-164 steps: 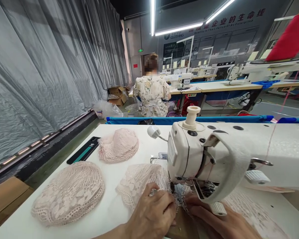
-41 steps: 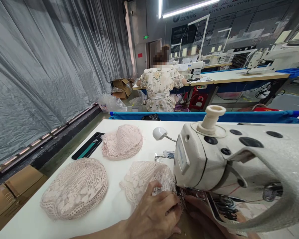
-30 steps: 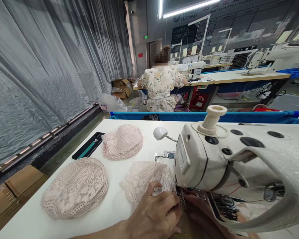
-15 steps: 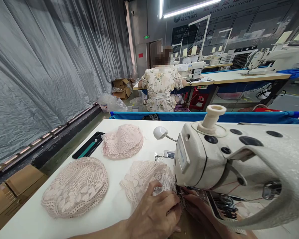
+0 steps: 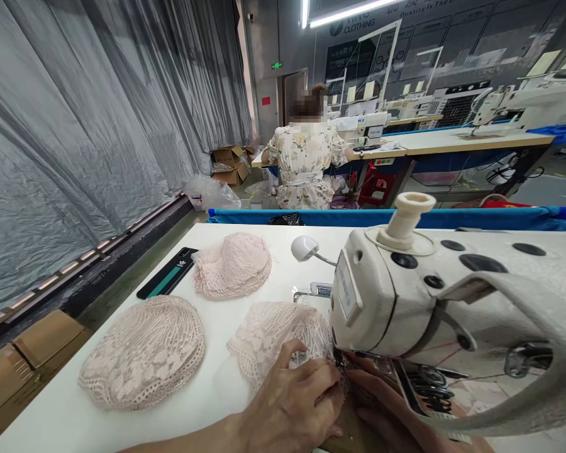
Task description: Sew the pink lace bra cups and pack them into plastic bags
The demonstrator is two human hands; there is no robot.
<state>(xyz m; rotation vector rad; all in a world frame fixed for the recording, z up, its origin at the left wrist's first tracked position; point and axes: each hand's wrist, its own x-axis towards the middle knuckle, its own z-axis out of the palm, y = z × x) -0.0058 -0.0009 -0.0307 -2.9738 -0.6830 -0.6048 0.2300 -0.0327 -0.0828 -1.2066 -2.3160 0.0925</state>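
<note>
My left hand (image 5: 295, 396) bears down on a pale pink lace piece (image 5: 276, 336), its fingers bent and closed on the cloth beside the needle area. The lace runs under the head of a white sewing machine (image 5: 372, 302). Close by on the right, my right hand (image 5: 382, 399) has its fingers together at the lace edge, partly covered by the machine. The needle and the fingertips there are hard to see. To the left lie a larger stack of lace pieces (image 5: 144, 352) and a smaller pink lace stack (image 5: 233, 264).
A dark phone-like case (image 5: 167, 274) with a green stripe lies at the table's left edge. A small white lamp (image 5: 304, 248) sticks out beside the machine. Beyond the blue cloth trough (image 5: 245, 217), a person (image 5: 304, 160) sits facing away. Cardboard boxes (image 5: 47, 343) stand at lower left.
The view has shifted slightly, so the machine sits a little farther right. Both hands stay at the lace by the needle; the stacks have not moved.
</note>
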